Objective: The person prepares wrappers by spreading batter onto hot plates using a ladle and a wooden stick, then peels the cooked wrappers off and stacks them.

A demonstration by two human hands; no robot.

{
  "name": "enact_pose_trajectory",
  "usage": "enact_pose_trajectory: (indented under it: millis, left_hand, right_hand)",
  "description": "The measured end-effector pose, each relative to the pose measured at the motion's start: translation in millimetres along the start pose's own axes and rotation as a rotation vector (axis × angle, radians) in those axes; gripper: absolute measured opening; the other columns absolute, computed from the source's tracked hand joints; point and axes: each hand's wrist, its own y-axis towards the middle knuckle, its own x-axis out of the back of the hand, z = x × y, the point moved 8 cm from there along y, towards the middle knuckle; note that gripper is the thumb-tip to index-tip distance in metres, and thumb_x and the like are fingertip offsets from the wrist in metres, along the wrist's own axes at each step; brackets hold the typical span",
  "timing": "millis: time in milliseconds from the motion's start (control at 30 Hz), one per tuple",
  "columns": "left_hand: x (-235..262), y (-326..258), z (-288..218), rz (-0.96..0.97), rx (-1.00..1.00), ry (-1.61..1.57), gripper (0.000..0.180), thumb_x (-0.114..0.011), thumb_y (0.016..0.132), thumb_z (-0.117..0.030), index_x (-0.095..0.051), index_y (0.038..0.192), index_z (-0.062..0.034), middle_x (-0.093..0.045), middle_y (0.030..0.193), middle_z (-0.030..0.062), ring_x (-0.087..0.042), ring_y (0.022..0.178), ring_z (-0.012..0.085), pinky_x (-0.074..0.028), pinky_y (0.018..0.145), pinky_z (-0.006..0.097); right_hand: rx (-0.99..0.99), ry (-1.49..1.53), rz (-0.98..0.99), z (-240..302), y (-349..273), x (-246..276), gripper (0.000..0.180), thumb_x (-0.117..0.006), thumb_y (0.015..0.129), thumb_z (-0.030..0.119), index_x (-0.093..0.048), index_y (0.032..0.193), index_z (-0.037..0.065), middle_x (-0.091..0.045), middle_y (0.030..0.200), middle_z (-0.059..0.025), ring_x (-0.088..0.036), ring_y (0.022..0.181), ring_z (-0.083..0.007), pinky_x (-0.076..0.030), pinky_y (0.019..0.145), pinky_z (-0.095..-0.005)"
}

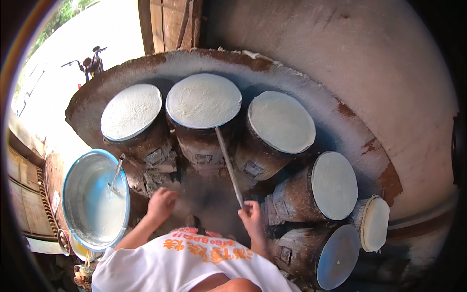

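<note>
My right hand (251,217) is closed round one end of a long, thin, flat stick (228,163). The stick's far end meets the near rim of the middle round griddle (203,101), which is covered with a pale, bubbly layer of batter. My left hand (161,204) hangs in the air with loosely bent fingers and nothing visible in it. Nearest to that hand, on the left, is a large blue basin (125,187) of white batter (99,204). A metal ladle (117,171) leans in it, handle up.
Brown drum-shaped stoves curve round me. Pale layers cover the far-left griddle (132,112), far-right griddle (282,121) and right griddle (334,186). The near-right griddle (338,257) looks grey and mostly bare. Beside it is a stack of pale round sheets (376,224). A low curved wall (224,59) stands behind.
</note>
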Motion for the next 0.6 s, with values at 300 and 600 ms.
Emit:
enact_pose_trajectory:
  millis: [300,600]
  left_hand:
    - [35,103,43,-0.108,0.114,-0.156,0.020,-0.064,0.078,-0.001,-0.065,0.097,-0.0057,-0.057,0.097,0.0098,-0.058,0.069,0.0199,-0.049,0.063,0.030]
    - [-14,183,37,-0.102,0.141,-0.109,0.018,-0.061,0.078,0.001,-0.065,0.096,-0.0027,-0.059,0.092,0.0105,-0.057,0.065,0.0174,-0.048,0.060,0.027]
  right_hand:
    - [0.366,-0.828,-0.398,114,206,15,0.025,-0.067,0.075,0.016,-0.061,0.098,0.009,-0.060,0.089,-0.0141,-0.061,0.080,-0.0372,-0.051,0.067,-0.0444]
    - [0.182,-1.147,-0.199,72,309,56,0.028,-0.065,0.073,0.012,-0.062,0.100,0.011,-0.051,0.092,-0.0106,-0.061,0.073,-0.0303,-0.050,0.066,-0.0406]
